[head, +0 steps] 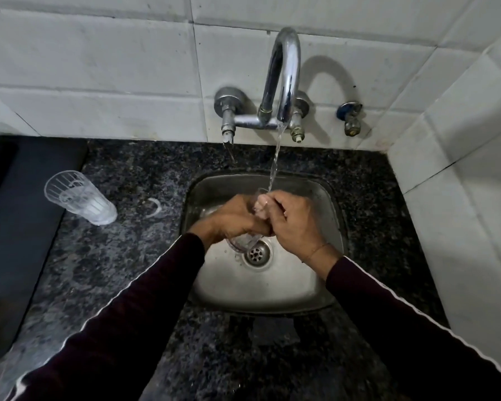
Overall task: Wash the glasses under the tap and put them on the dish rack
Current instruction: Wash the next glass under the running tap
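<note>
Left hand (234, 217) and right hand (294, 224) both closed around clear ribbed drinking glass (245, 241), clasped between them; second clear ribbed glass (80, 197) well left.

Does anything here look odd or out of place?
Nothing is broken or spilled. One small oddity: a pale curved mark on the dark counter, between the standing glass and the sink. It may be a wet ring from a glass; I cannot tell.
</note>
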